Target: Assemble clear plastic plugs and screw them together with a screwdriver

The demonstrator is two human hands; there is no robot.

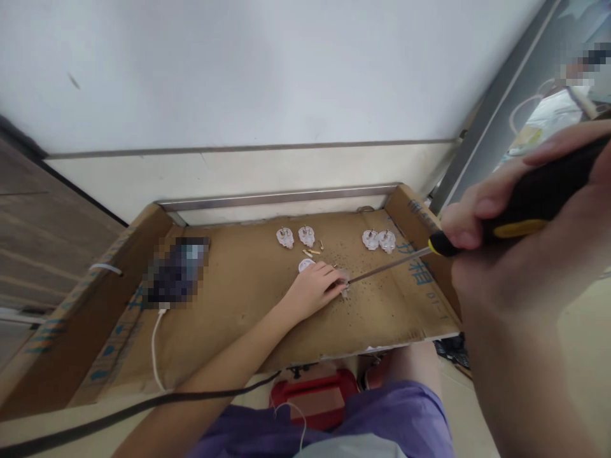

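My right hand (520, 235) grips the black and yellow handle of a screwdriver (482, 238), close to the camera. Its metal shaft slants down and left, with the tip at my left hand's fingers. My left hand (315, 289) rests on the cardboard sheet (238, 318), fingers closed over a small white plug part (344, 289) that is mostly hidden. A round white piece (306, 264) lies just behind my left hand. Two white plug halves (296, 236) sit further back, and another pair (379, 240) lies to the right.
A phone (176, 272) lies on the left of the cardboard with a white cable (155, 346) running off the front edge. Small brass screws (312, 252) and dark specks are scattered mid-sheet. A red object (315, 394) sits below, by my purple shorts. A black cable (143, 407) crosses the floor.
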